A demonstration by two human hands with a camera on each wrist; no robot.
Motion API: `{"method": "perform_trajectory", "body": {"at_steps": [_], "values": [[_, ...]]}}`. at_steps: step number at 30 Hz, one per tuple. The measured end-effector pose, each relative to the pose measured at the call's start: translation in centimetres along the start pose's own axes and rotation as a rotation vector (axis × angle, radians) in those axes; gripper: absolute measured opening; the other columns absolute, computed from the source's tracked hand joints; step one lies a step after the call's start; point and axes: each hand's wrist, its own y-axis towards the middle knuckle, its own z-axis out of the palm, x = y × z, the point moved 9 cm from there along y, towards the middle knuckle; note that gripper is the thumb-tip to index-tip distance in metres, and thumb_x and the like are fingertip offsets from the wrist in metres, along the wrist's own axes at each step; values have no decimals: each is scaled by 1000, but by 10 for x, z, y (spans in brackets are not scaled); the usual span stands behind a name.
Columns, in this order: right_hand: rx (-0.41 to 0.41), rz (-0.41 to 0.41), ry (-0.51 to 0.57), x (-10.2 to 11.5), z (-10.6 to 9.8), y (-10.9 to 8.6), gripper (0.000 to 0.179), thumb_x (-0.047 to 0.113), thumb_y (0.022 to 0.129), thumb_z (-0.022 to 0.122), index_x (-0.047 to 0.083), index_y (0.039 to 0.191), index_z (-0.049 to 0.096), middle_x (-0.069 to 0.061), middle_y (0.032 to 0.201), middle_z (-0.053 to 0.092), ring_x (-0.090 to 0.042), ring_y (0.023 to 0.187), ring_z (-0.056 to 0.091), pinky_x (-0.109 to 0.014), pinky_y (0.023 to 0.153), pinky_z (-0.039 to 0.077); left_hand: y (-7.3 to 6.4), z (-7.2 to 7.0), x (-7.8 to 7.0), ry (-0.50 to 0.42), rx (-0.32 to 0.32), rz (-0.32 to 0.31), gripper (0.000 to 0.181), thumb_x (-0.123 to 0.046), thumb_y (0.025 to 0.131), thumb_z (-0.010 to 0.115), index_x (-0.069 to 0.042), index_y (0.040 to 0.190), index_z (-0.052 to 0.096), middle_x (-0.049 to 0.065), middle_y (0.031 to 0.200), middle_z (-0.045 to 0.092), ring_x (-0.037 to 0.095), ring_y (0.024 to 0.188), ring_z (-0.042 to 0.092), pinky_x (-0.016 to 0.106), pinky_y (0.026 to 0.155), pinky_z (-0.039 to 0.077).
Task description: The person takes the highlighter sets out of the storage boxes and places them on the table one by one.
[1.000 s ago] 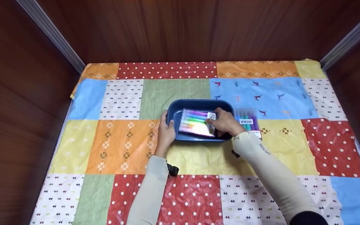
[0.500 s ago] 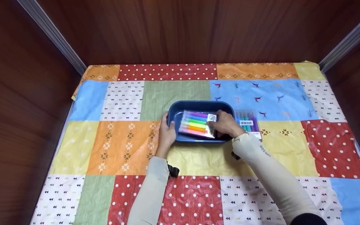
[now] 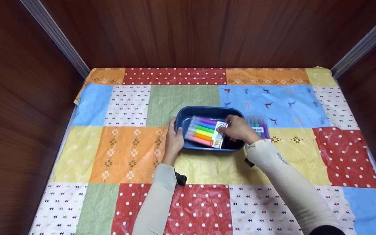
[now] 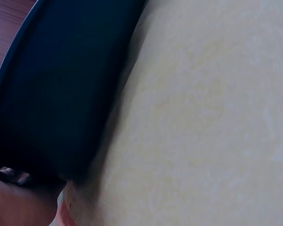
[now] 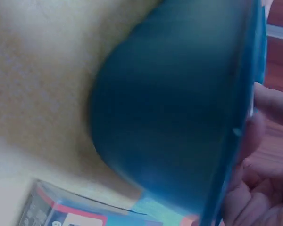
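A dark blue, rounded rectangular plastic tub (image 3: 207, 111) stands mid-table in the head view. My left hand (image 3: 174, 143) grips its left end, thumb by the rim and fingers along the outer wall. Inside lies a clear pack of coloured markers (image 3: 202, 131), slanted, with a white label at its right end. My right hand (image 3: 238, 129) reaches over the tub's right rim and pinches that labelled end. In the right wrist view, the tub's outer wall (image 5: 165, 108) hides the pack, with the fingers (image 5: 273, 101) over the rim.
A second clear marker pack (image 3: 257, 130), with teal and purple pens, lies just right of the tub, partly under my right forearm. A patchwork tablecloth (image 3: 126, 153) covers the table. Brown wood-grain panels (image 3: 188, 32) enclose the back and sides.
The marker pack inside the tub has turned a little, its labelled right end swinging toward me with my right hand still on it. My left hand keeps its grip on the tub.
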Motion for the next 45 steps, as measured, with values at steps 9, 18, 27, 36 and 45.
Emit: {"method": "perform_trajectory", "body": {"at_steps": [9, 18, 27, 36, 45], "values": [[-29, -102, 20, 8, -5, -3, 33, 31, 88, 76, 9, 102, 55, -1, 73, 54, -13, 58, 54, -27, 54, 47, -3, 3, -2, 32, -23, -14, 48, -11, 105, 44, -15, 152, 40, 20, 152, 49, 39, 136, 52, 53, 116, 40], [-41, -275, -48, 25, -1, -7, 21, 25, 88, 77, 10, 97, 64, 2, 73, 50, -17, 70, 46, -30, 65, 40, -3, 0, -6, 39, -42, 12, 42, -8, 104, 44, -15, 145, 46, 20, 146, 55, 39, 134, 53, 54, 113, 42], [-39, -308, 15, 23, 2, -10, 16, 22, 91, 75, 9, 97, 67, 0, 70, 59, -12, 58, 54, -26, 54, 48, -1, 0, -1, 11, -20, -12, 43, -8, 104, 45, -16, 147, 45, 20, 147, 54, 39, 135, 52, 53, 115, 41], [-3, -331, 124, 20, 1, -16, 11, 17, 94, 70, 8, 101, 67, -1, 69, 57, -12, 52, 52, -25, 48, 47, 0, -5, 0, 67, -35, 2, 44, -9, 103, 45, -16, 146, 45, 20, 149, 53, 41, 135, 51, 54, 115, 41], [-79, -324, 153, 14, -17, -32, 13, 26, 95, 69, 13, 99, 66, -3, 69, 56, -19, 56, 56, -28, 49, 48, 1, -3, -3, 60, -43, 41, 39, -4, 101, 46, -10, 140, 48, 23, 141, 58, 40, 128, 57, 52, 109, 45]]}}
